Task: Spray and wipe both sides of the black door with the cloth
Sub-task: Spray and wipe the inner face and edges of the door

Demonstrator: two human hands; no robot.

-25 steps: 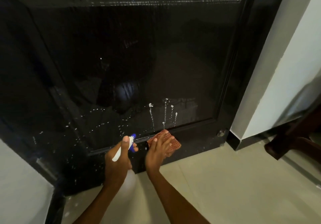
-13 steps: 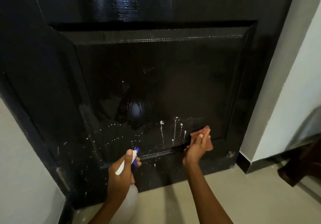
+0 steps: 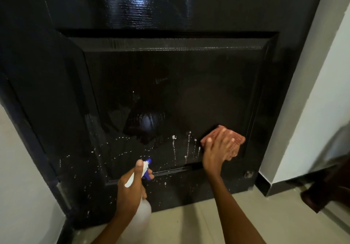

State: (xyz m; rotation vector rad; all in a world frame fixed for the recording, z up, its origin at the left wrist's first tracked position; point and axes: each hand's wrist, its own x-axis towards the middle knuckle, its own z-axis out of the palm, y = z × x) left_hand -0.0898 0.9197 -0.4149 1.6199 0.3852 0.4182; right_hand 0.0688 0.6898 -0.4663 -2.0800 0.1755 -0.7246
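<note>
The glossy black door (image 3: pixel 170 77) fills the view, with a recessed lower panel. White spray drips (image 3: pixel 186 147) and scattered droplets run down the panel's bottom part. My right hand (image 3: pixel 217 151) presses a reddish-pink cloth (image 3: pixel 236 138) flat against the panel's lower right corner, fingers spread over it. My left hand (image 3: pixel 132 188) grips a white spray bottle (image 3: pixel 143 213) with a blue nozzle (image 3: pixel 147 163), held near the door's bottom rail, nozzle pointing at the door.
A white wall (image 3: pixel 322 92) with a dark skirting stands right of the door. Pale tiled floor (image 3: pixel 208 224) lies below. Dark wooden furniture (image 3: pixel 325 192) sits at the far right. A small metal door stop (image 3: pixel 248 174) is on the bottom rail. Another pale wall (image 3: pixel 22 177) is at the left.
My right hand has carried the cloth from the panel's lower middle rightward and up to its lower right corner. The view has tilted up. My left hand keeps its hold on the bottle.
</note>
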